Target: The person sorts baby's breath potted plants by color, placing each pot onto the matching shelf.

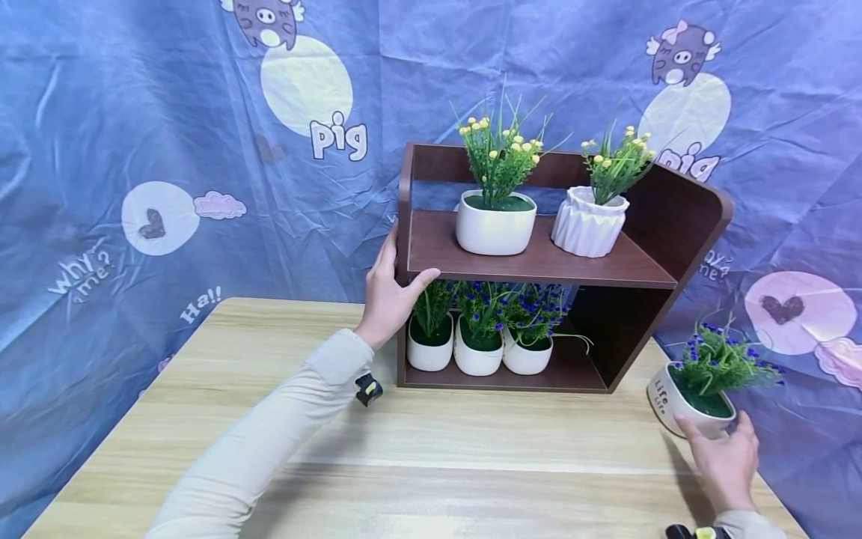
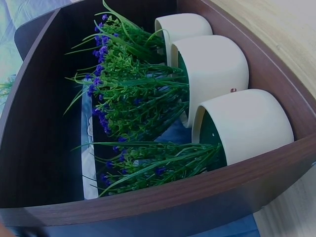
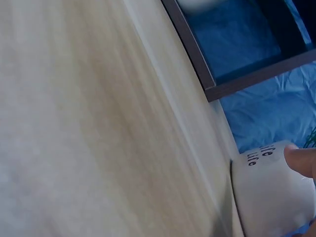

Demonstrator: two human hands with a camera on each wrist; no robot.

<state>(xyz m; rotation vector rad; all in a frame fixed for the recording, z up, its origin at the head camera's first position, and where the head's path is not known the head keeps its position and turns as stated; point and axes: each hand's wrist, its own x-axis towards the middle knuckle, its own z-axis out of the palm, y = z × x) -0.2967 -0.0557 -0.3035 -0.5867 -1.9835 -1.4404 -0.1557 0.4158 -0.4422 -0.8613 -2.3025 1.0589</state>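
Note:
A dark brown two-tier shelf (image 1: 539, 271) stands on the table. My left hand (image 1: 390, 292) grips its left side board, the thumb at the front and the fingers along the outer face. At the table's right edge, my right hand (image 1: 727, 457) holds a white pot with "Life" lettering and a purple-flowered artificial plant (image 1: 717, 367); the thumb (image 3: 301, 160) presses the pot (image 3: 271, 190). On the lower tier, three white pots with purple-flowered plants (image 1: 480, 352) stand in a row at the left; the left wrist view shows these pots (image 2: 212, 69) close up.
The upper tier holds a smooth white oval pot with yellow flowers (image 1: 497, 224) and a ribbed white pot with yellow flowers (image 1: 589, 224). A blue printed cloth (image 1: 168, 120) hangs behind the wooden table (image 1: 431, 457).

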